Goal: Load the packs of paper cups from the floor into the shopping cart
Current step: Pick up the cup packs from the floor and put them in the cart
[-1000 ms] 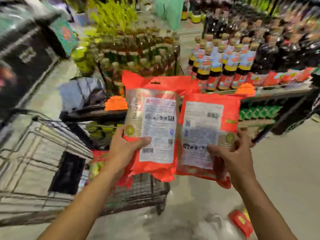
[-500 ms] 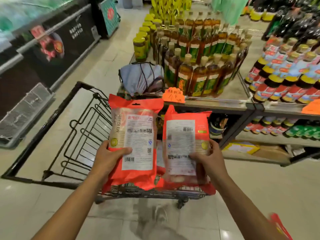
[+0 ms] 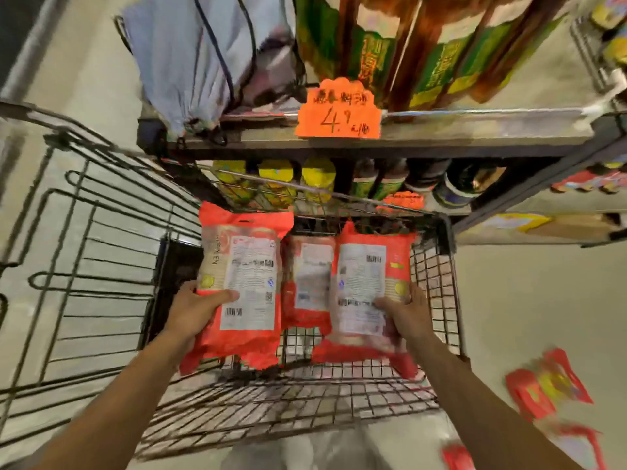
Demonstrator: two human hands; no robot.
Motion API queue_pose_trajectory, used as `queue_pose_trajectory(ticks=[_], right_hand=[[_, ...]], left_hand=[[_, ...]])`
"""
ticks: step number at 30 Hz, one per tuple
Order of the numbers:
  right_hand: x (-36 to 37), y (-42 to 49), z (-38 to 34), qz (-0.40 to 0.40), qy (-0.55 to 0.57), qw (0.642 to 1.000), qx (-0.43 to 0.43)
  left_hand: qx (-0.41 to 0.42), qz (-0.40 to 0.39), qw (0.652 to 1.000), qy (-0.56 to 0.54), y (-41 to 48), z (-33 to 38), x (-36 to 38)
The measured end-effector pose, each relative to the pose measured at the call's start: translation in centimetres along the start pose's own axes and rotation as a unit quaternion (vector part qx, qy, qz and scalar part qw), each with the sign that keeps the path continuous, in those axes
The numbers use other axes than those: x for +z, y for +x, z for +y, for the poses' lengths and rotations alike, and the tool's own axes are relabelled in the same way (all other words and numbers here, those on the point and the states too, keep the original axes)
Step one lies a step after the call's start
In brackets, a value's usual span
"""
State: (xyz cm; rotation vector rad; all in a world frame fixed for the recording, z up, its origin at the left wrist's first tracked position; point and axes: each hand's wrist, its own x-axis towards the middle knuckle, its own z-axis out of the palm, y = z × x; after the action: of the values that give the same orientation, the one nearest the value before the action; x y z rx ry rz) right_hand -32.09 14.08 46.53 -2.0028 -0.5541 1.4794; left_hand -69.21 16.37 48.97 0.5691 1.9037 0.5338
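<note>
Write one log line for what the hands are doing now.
left hand: holds pack | right hand: holds pack | both over cart | more packs on floor

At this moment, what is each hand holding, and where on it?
The left hand grips one red pack by its lower left edge, thumb across the label. The right hand grips another pack by its lower right edge.

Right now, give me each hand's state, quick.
Left hand: closed on the left pack of paper cups, over the shopping cart.
Right hand: closed on the right pack of paper cups.
</note>
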Motion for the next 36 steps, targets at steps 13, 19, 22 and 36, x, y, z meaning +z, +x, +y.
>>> queue_pose_trajectory(ticks=[13, 19, 22, 36], right_hand=[[3.2, 13.7, 7.5, 0.041, 0.042, 0.996, 0.073], [3.8, 13.8, 8.2, 0.106, -0.006, 0.993, 0.051], [3.8, 13.8, 8.7, 0.113, -0.007, 0.993, 0.031], [5.3, 9.7, 3.9, 0.105, -0.388, 0.915, -0.031]], left_hand=[[-0.025, 0.079, 0.995, 0.064, 15.9, -7.1, 5.1], [0.0, 0.073, 0.985, 0.156, 14.0, -5.4, 6.2], [0.016, 0.067, 0.981, 0.179, 14.2, -5.5, 6.2], [0.166, 0.031, 0.938, 0.304, 10.2, -1.6, 3.4]])
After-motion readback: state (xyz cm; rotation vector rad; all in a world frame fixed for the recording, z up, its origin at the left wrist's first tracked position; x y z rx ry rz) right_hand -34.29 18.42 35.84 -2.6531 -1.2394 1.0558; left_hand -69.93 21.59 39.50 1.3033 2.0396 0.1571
